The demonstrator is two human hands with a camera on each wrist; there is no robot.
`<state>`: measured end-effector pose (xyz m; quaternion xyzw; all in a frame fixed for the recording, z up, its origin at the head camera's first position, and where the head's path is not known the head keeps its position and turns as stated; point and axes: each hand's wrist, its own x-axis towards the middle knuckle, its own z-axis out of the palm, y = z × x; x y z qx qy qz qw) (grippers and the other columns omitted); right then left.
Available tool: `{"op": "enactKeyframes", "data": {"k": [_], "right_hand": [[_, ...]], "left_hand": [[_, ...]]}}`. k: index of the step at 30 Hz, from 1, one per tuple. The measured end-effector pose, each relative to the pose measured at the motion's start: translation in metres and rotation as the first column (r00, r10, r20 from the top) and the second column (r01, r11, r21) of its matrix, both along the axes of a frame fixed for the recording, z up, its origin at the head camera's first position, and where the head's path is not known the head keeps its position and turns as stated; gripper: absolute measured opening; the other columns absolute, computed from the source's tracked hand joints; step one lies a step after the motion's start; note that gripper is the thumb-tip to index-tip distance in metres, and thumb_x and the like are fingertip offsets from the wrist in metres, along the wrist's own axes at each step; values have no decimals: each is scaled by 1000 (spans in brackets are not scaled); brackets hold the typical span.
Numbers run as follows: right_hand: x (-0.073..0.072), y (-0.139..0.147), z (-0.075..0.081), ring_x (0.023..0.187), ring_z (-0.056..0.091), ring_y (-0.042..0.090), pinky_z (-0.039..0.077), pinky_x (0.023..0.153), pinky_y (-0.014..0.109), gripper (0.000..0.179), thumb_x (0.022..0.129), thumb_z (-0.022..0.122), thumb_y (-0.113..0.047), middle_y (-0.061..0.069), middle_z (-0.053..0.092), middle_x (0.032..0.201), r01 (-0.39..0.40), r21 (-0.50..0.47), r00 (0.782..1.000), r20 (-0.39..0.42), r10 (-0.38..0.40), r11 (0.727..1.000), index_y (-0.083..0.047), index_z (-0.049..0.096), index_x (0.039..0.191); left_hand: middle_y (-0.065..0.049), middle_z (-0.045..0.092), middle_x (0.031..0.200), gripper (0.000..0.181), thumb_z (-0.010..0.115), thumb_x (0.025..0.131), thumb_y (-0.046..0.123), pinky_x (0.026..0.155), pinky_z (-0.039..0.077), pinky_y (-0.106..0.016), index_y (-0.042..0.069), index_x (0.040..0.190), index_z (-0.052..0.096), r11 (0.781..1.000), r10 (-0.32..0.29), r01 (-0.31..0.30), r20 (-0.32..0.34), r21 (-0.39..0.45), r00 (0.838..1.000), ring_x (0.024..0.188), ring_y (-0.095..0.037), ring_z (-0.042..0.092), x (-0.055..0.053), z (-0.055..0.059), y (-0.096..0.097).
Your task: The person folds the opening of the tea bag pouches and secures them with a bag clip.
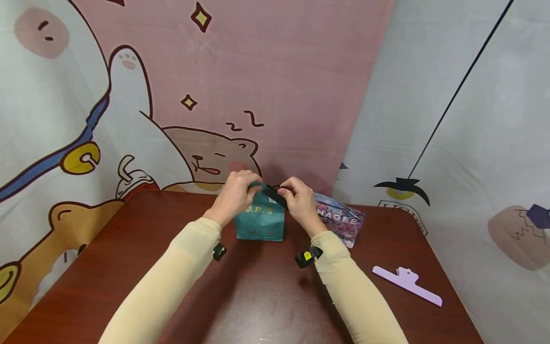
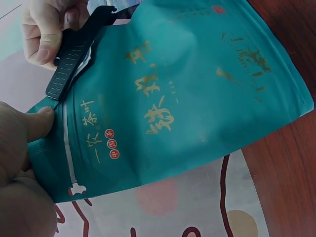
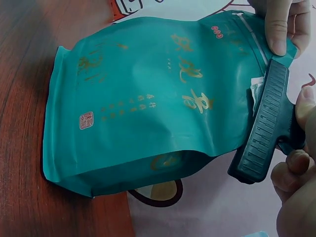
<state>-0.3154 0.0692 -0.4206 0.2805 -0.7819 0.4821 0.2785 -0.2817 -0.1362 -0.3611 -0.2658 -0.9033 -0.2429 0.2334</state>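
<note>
A teal tea bag [image 1: 259, 223] with gold lettering stands on the table, its top rising between the hands. My left hand [image 1: 234, 196] pinches the bag's top corner between thumb and fingers. My right hand [image 1: 301, 203] grips the handle of a black bag clip [image 3: 264, 118], whose ridged bar lies across part of the bag's top edge. Close by the clip's bar, a crumpled white label [image 3: 256, 91] shows on the bag. In the left wrist view, the clip's near end reaches close to my left thumb [image 2: 42, 121].
To the right of the teal bag, a colourful printed pouch [image 1: 341, 222] lies near the table's back edge. A light purple bag clip [image 1: 407, 283] rests on the right side of the brown table [image 1: 258, 306]. A patterned cloth [image 1: 292, 86] hangs behind.
</note>
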Motion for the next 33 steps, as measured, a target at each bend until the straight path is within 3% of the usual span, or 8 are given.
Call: {"op": "enactKeyframes", "data": {"k": [4, 10, 14, 22, 33], "right_hand": [[0, 0, 0, 68, 65, 24, 50, 62, 34, 12, 91, 74, -13, 12, 69, 85, -1, -7, 1000, 4, 1, 1000, -2, 70, 92], [0, 2, -2, 64, 61, 21, 47, 59, 30, 11, 87, 78, -7, 11, 69, 82, -10, -16, 1000, -1, 10, 1000, -2, 71, 92], [0, 4, -3, 62, 60, 19, 47, 59, 29, 11, 88, 78, -10, 10, 69, 80, -14, -8, 1000, 11, 14, 1000, -2, 71, 93], [1, 3, -4, 65, 62, 22, 49, 60, 33, 10, 89, 77, -7, 11, 70, 82, -9, -9, 1000, -8, 9, 1000, 0, 71, 93], [3, -3, -3, 69, 65, 24, 49, 62, 34, 11, 92, 74, -11, 12, 70, 86, 30, -17, 999, -14, -30, 999, -1, 69, 93]], "left_hand": [[-7, 73, 96, 8, 75, 94, 6, 100, 47, -51, 7, 102, 77, 1000, -1, 1, 5, -3, 1000, 93, -26, 67, 1, 1, 0], [-7, 73, 98, 8, 74, 95, 8, 87, 54, -44, 7, 103, 78, 1000, -13, 13, 54, 4, 998, 92, -25, 67, 2, 3, -3], [-6, 74, 99, 8, 73, 97, 10, 89, 53, -46, 8, 102, 78, 1000, -14, 13, 80, 17, 997, 92, -24, 67, 2, 5, -4], [-6, 75, 95, 8, 72, 97, 9, 74, 55, -39, 7, 101, 79, 999, -24, 23, 48, 24, 999, 85, -22, 68, 0, 3, -3], [-8, 76, 97, 10, 71, 98, 10, 72, 57, -37, 6, 102, 80, 1000, -4, 2, 64, 28, 998, 83, -22, 70, 0, 6, -2]]}}
